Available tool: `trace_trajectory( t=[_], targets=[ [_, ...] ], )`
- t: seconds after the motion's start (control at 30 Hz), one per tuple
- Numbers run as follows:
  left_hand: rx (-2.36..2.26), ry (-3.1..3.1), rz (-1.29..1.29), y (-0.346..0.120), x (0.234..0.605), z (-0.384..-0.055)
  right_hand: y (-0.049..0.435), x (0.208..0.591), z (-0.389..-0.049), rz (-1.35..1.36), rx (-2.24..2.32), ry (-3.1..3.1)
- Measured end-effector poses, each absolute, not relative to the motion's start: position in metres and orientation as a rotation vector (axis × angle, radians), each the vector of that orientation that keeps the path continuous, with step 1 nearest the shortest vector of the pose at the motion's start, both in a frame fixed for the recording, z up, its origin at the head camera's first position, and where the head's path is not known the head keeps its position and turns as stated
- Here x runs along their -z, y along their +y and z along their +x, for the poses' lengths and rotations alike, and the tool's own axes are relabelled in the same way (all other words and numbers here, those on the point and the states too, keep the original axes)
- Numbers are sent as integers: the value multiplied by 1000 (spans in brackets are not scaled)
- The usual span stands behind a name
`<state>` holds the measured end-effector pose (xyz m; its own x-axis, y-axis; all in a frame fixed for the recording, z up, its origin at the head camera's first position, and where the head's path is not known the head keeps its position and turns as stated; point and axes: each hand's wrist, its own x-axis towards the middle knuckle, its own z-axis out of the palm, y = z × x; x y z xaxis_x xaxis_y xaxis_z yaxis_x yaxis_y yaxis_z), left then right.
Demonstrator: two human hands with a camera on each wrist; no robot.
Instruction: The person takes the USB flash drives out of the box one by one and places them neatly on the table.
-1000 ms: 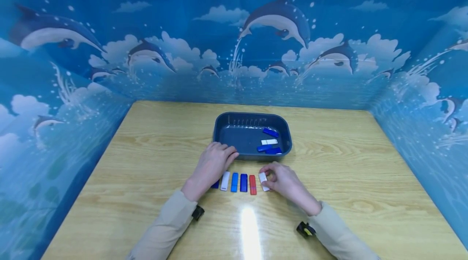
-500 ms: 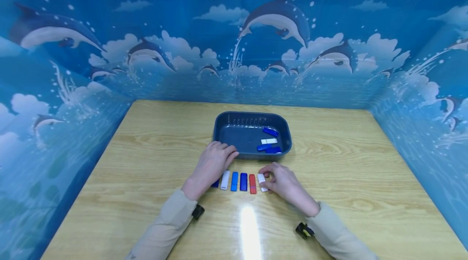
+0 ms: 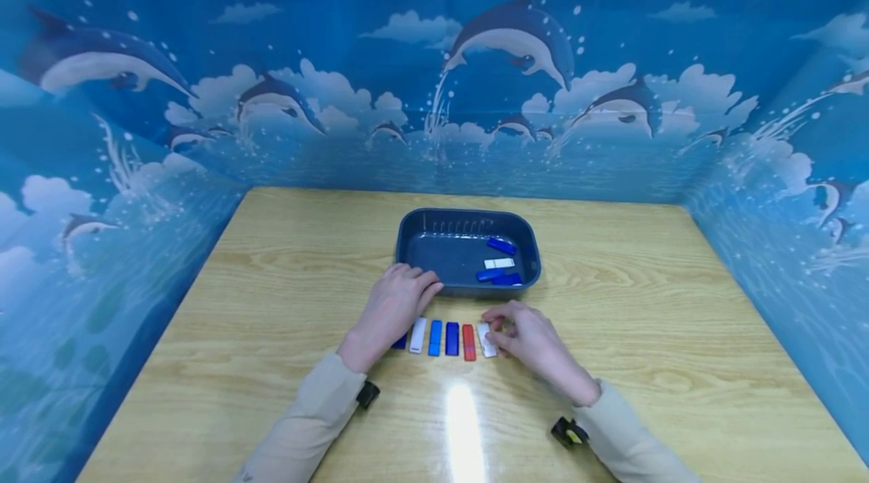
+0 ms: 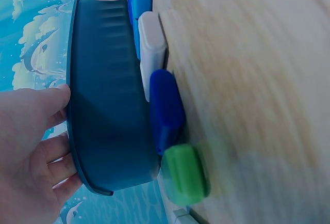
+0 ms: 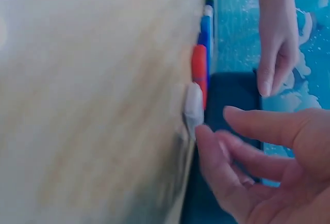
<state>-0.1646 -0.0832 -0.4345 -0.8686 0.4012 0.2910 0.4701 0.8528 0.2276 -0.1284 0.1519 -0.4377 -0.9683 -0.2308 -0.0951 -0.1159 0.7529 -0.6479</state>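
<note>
The near rim of the dark bin [image 3: 434, 250] is held by the left hand [image 3: 396, 293], fingers curled over the edge. The right hand [image 3: 526, 332] is held with thumb and finger parted; at its fingertips a white stick [image 3: 486, 346] (rightmost in the row) is seen on the bench [image 3: 271, 279], beside a red stick [image 3: 469, 343].

flash drives [image 3: 452, 339] line up before the bin [image 3: 441, 253]; four others [image 3: 499, 263] lie inside, right.

Long beige sleeves [image 3: 305, 415], black wrist devices [image 3: 367, 395], yellow patch [image 3: 575, 433] on one
</note>
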Motion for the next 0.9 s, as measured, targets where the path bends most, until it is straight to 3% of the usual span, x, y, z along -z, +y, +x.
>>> trace_trajectory(
  t=[0.37,0.9],
  targets=[
    [450,-2777,-671,-83,436,-165,164,408,-154,-626,1086,3052],
    [427,-2778,-672,-83,436,-165,164,402,-235,-851,463,2768]
  ],
)
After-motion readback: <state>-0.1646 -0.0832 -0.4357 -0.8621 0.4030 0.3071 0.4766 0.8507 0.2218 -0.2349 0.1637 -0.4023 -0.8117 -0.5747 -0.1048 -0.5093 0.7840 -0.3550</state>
